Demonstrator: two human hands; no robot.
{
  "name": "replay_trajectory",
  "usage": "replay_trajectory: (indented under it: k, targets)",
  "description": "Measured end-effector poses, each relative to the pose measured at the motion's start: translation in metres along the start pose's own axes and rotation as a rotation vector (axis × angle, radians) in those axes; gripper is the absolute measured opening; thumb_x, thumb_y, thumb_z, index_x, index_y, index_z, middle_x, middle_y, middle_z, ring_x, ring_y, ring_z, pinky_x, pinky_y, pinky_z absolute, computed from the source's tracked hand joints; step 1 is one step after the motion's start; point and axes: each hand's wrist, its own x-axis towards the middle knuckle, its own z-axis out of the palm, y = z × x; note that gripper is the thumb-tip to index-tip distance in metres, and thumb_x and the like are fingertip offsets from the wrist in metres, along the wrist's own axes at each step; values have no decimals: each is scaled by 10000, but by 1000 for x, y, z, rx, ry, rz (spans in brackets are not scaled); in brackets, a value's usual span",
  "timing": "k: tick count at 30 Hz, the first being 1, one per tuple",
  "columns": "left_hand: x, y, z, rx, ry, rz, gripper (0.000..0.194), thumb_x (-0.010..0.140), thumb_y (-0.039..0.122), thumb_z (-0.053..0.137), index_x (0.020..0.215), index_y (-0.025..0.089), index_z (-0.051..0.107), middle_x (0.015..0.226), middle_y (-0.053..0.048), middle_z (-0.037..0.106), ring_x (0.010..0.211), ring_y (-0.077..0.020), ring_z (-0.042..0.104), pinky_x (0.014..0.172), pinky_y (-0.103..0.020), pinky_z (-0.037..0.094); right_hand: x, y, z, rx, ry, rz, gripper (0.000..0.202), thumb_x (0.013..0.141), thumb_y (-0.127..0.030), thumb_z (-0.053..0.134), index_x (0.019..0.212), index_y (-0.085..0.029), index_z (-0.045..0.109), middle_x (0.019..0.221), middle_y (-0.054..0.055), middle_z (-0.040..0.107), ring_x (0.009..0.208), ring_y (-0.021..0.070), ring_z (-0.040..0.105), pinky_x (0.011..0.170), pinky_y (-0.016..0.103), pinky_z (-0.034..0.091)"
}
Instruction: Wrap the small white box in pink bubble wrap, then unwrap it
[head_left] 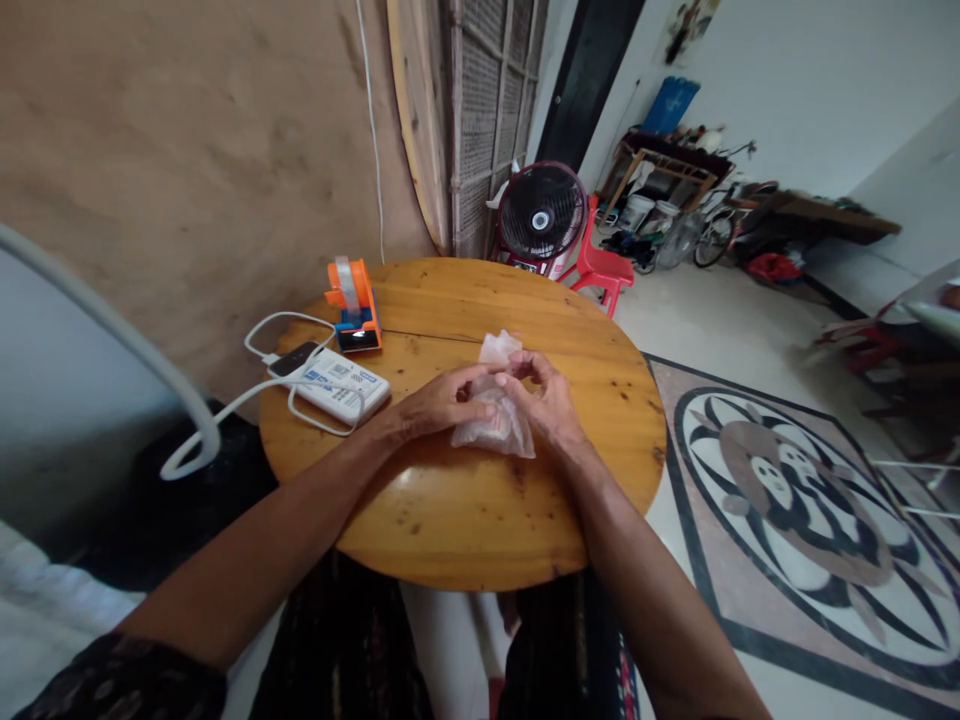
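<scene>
A crumpled translucent plastic bag (pixel 496 436) rests on the round wooden table, with something pale showing inside it. My left hand (pixel 444 400) is closed on the bag's left side, thumb on top and fingers curled beyond it. From the right, my right hand (pixel 546 392) pinches the gathered upper part. The bag's loose top end sticks out past my fingers. Both hands are close together, and part of the bag is hidden beneath them.
The round table (pixel 480 545) also bears a white power bank (pixel 341 388) with looped cables and an orange tape dispenser (pixel 356 305) at the left. Beyond the far edge stand a fan (pixel 541 212) and a red chair (pixel 604 268).
</scene>
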Motion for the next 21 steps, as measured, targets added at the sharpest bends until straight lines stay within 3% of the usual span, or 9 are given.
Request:
replay_trajectory:
  k: [4,8,14,17,21]
  targets:
    - [0,2,-2,22,-37,71,684,746,324,688,1388,177,501,1304,-102,604,1130,-264,590,905,-344,488,2,7,0,-80,-35,37,467,709,-486,719,1070,-211,610,980,59,678,836,198,611,737,325,473]
    - [0,-2,-1,-50,-63,19,742,763,335,682,1443,181,428,1299,-110,611,1116,-272,603,908,-371,488,4,15,1,-107,-23,46,222,756,-381,653,892,-206,660,825,27,683,757,183,609,731,321,465]
    - [0,-7,0,-96,103,-114,837,717,453,715,1412,70,450,1205,-161,654,1079,-309,620,884,-396,490,11,19,-7,143,158,176,209,705,-396,643,663,-193,611,633,-7,605,573,132,509,583,275,414]
    - [1,-6,0,-115,182,-103,818,709,482,709,1368,45,495,1208,-174,654,1089,-314,615,910,-406,477,13,16,-15,220,207,260,245,666,-418,680,633,-190,597,585,-29,554,521,108,440,528,256,362]
    - [2,-3,-1,-86,234,-47,739,718,441,699,1327,54,538,1219,-166,650,1080,-291,617,929,-398,467,12,10,-22,274,231,257,329,676,-449,689,553,-202,511,519,-52,454,491,89,351,498,246,298]
